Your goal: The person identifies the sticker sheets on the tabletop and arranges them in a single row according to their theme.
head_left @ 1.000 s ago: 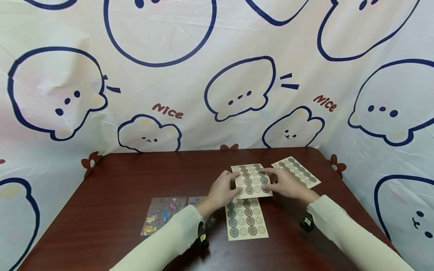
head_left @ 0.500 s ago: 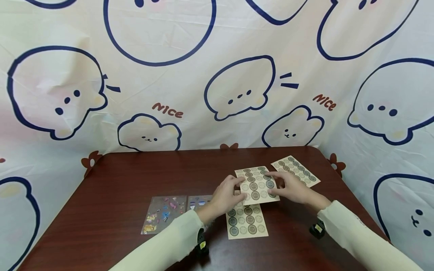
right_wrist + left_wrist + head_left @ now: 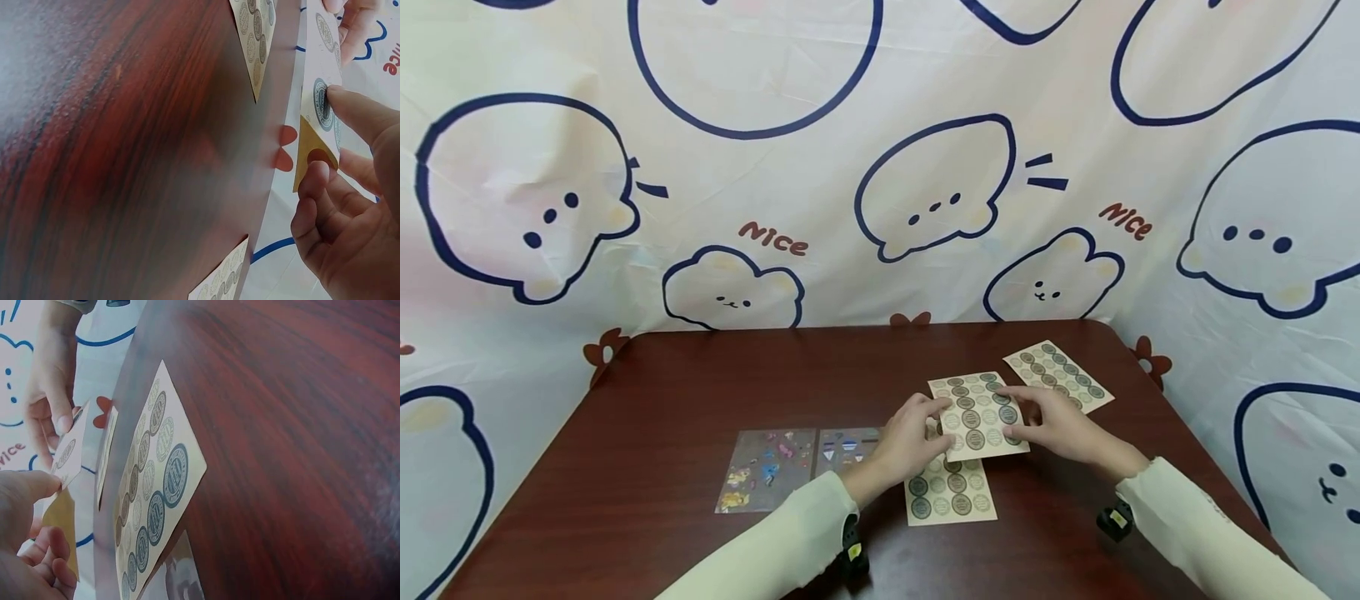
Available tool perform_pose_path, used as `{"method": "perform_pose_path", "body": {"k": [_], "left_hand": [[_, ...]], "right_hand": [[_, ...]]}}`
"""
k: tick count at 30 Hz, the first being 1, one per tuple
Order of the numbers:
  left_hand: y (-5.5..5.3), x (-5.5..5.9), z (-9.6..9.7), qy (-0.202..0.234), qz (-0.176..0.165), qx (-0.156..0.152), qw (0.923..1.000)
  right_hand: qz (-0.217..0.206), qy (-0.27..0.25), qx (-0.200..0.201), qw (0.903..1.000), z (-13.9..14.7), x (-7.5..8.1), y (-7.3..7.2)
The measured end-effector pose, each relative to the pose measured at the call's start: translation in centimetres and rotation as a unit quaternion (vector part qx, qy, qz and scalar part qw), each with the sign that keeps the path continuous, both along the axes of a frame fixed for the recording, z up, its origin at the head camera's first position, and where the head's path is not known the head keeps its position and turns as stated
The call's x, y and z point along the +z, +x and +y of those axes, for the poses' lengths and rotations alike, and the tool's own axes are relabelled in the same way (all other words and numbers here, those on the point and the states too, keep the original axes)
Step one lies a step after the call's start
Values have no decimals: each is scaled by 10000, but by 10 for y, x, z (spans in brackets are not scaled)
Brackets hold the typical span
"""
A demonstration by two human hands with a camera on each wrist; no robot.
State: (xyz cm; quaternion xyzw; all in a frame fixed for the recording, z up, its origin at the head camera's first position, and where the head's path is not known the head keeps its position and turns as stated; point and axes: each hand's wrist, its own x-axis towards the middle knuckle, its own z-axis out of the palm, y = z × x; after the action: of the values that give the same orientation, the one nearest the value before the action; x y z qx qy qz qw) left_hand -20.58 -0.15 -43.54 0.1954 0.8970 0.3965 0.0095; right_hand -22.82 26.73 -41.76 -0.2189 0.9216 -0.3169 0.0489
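Lower centre-left: clear plastic sheet with colourful stickers (image 3: pixel 756 479), flat on the red-brown tabletop (image 3: pixel 655 417). Next, left hand (image 3: pixel 904 442) grip pinches the left edge of the raised cream paper sheet of round stickers (image 3: pixel 982 423), right of centre, overlapping a lower matching sheet (image 3: pixel 953 498) in view. Looks light, bendy, easy to crease; opposite-edge hold suits it, barely any squeeze. On its right edge, right hand (image 3: pixel 1066 423) grip also pinches. Upper right: angled third cream sheet (image 3: pixel 1066 372).

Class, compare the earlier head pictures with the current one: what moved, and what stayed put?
The held sticker sheet has moved rightward and slightly towards the person, with the left hand and right hand both keeping hold. The lower sheet, far-right sheet and clear sheets stayed put.
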Motion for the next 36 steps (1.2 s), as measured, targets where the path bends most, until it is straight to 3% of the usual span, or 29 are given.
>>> {"method": "perform_pose_path", "body": {"k": [15, 36], "left_hand": [[6, 2, 11, 213, 99, -136, 9996], [14, -1, 29, 112, 40, -284, 9995]], "right_hand": [[48, 71, -72, 9999, 13, 2, 9], [153, 283, -128, 9994, 29, 1, 20]]}}
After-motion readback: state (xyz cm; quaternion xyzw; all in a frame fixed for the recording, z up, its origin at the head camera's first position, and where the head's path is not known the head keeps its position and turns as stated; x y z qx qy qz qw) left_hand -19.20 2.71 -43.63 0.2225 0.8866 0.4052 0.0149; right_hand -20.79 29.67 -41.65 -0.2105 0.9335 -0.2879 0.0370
